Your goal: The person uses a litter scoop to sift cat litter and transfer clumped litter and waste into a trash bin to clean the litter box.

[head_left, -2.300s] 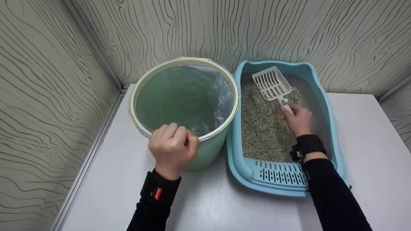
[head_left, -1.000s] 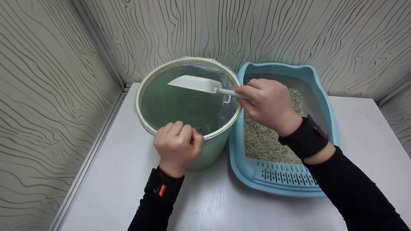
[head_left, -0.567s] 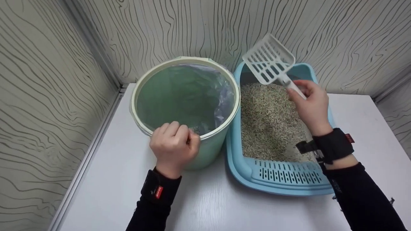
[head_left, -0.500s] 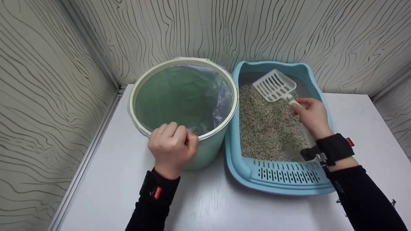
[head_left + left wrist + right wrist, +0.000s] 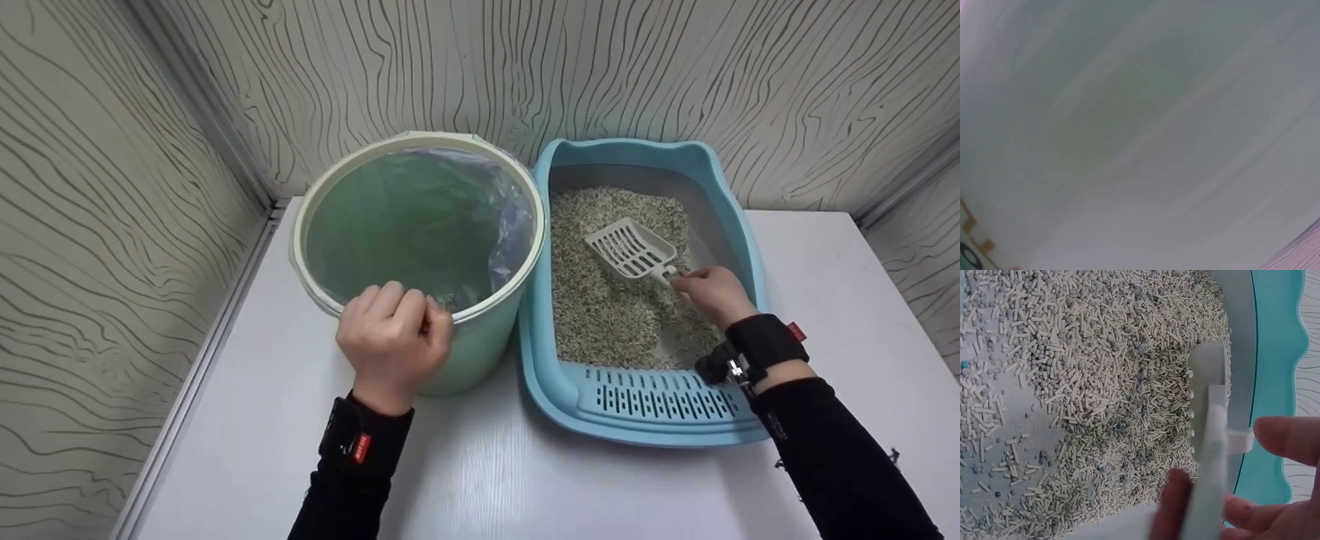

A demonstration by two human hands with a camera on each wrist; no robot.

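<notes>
White scoop [image 5: 631,251], gripped by right hand [image 5: 711,294], rests on litter [image 5: 607,315].

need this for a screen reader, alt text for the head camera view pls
A person's right hand holds a white slotted scoop low over pellet litter in a blue litter tray. Their left hand grips the rim of a green bin lined with a clear bag, beside the tray on a white table.

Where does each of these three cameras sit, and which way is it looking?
Head: worn high, looking down at green bin, litter tray, both hands and sleeves.
Left wrist: pressed close to a blurred pale green surface; no body shows.
Right wrist: looks down on litter; fingers hold the scoop.
Head and right wrist share scoop, litter and tray.
</notes>
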